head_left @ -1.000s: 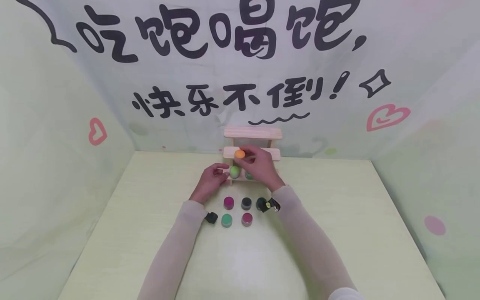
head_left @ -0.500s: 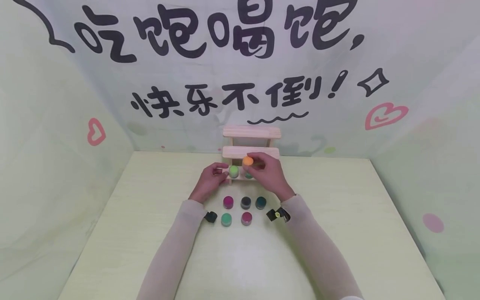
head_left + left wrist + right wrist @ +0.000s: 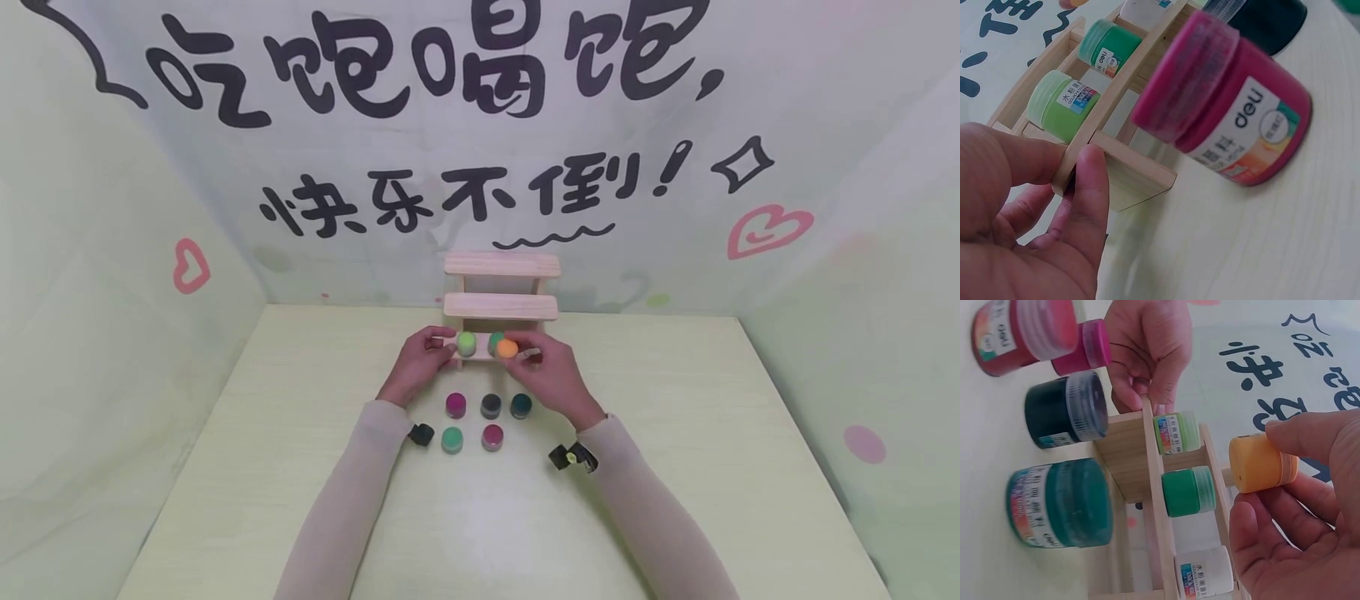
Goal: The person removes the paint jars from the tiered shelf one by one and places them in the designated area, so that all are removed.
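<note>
My right hand (image 3: 553, 377) pinches an orange paint jar (image 3: 1257, 464) between thumb and fingers, in front of the bottom step of a small wooden tiered rack (image 3: 501, 307). On that step stand a light green jar (image 3: 1177, 433), a green jar (image 3: 1189, 491) and a white jar (image 3: 1205, 573). In the head view the orange jar overlaps the green one. With thumb and fingers, my left hand (image 3: 416, 362) grips the left end of the bottom step, seen close up in the left wrist view beside the light green jar (image 3: 1063, 106).
Several paint jars stand on the table before the rack: magenta (image 3: 455, 406), dark (image 3: 491, 406), teal (image 3: 521, 406), mint green (image 3: 452, 440) and crimson (image 3: 492, 437). A printed cloth backdrop (image 3: 345, 275) rises right behind the rack.
My right hand has carried the orange paint jar from before the middle step down and to the right, to the bottom step. My left hand keeps its grip on the rack.
</note>
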{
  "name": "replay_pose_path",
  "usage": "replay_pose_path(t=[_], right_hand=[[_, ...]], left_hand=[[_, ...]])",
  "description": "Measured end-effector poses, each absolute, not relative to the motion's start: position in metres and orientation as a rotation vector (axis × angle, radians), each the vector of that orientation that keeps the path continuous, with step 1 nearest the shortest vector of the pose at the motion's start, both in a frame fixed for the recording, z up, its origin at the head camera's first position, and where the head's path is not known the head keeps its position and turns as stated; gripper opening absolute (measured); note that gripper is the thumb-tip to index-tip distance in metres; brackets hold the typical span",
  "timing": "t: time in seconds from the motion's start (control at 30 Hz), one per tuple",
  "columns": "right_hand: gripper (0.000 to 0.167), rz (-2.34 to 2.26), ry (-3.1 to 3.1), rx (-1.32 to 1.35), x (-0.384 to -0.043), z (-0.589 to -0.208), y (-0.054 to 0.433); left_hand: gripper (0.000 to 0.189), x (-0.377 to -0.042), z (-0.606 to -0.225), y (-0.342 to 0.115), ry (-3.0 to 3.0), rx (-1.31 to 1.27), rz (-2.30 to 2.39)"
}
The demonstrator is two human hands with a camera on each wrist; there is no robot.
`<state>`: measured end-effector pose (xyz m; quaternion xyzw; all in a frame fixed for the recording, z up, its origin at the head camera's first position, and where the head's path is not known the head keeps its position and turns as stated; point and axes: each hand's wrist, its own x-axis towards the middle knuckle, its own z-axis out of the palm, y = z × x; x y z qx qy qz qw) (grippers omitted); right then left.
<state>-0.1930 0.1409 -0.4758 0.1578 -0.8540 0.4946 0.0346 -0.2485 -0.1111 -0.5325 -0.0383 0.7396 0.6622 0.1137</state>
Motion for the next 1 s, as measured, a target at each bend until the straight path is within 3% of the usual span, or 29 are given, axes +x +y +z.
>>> replay_pose_path(t=[1.0], right_hand=[[0.037, 1.607, -2.624, 0.657, -0.135, -0.505, 0.165]], left_hand=[[0.026, -0.247, -0.533, -0.11, 2.185, -0.106, 1.945]])
